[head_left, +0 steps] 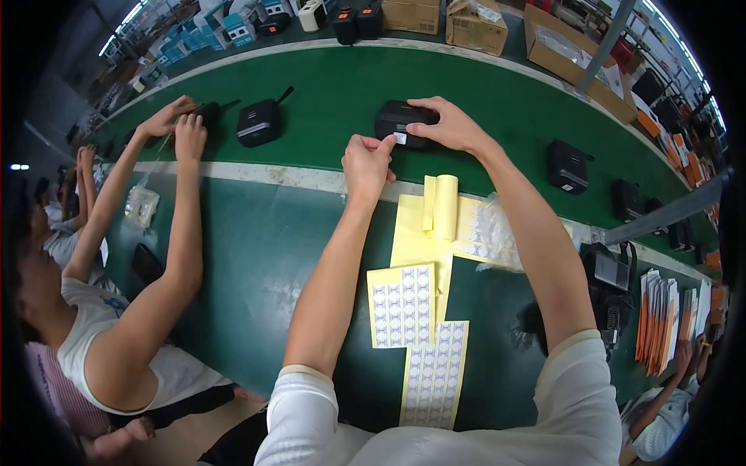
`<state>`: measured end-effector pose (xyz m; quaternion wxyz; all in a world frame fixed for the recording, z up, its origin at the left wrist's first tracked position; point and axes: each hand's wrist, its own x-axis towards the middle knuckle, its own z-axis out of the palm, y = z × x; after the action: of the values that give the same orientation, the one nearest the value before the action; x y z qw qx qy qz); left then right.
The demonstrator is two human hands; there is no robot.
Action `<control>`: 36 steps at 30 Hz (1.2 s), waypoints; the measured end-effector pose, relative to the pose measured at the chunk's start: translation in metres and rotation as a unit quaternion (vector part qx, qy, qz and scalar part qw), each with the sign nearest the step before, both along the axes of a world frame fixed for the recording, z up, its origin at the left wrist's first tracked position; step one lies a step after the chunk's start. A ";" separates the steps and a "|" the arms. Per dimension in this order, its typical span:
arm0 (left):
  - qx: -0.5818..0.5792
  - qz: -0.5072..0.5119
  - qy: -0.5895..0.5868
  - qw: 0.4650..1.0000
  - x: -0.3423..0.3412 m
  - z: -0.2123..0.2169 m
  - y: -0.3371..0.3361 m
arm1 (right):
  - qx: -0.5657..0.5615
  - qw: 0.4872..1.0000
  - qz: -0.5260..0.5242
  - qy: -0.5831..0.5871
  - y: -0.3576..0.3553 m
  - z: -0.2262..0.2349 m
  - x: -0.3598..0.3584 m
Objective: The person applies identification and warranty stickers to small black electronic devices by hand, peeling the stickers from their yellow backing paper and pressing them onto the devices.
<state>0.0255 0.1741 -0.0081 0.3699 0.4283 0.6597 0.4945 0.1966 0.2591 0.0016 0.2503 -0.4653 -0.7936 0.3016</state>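
A black box-shaped device (393,116) sits on the green conveyor belt (334,85) in front of me. My right hand (449,124) grips its right end, thumb on the near face and fingers over the top. At the near side my left hand (368,165) is closed in a pinch, its fingertips at a small white sticker (400,138) on the device. Below my hands, label sheets (402,307) with rows of printed stickers lie on the table, partly over yellow backing paper (412,225). A curled yellow roll (443,206) rests on that paper.
Another black device (259,123) stands on the belt to the left, near a co-worker's hands (183,124). More devices (569,166) stand to the right. Clear plastic (497,229) lies under my right forearm. A metal post (668,210), orange-and-white packets (657,318) and cartons (475,27) surround the belt.
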 end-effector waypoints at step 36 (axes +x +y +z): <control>0.147 -0.217 0.213 0.941 -0.045 -0.004 -0.160 | -0.126 0.978 0.155 -0.065 -0.169 0.033 -0.019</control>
<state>-0.0200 0.0146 -0.0125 0.2517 0.7063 0.5340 0.3907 0.1776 0.0902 0.0341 0.0881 -0.3827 -0.8264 0.4037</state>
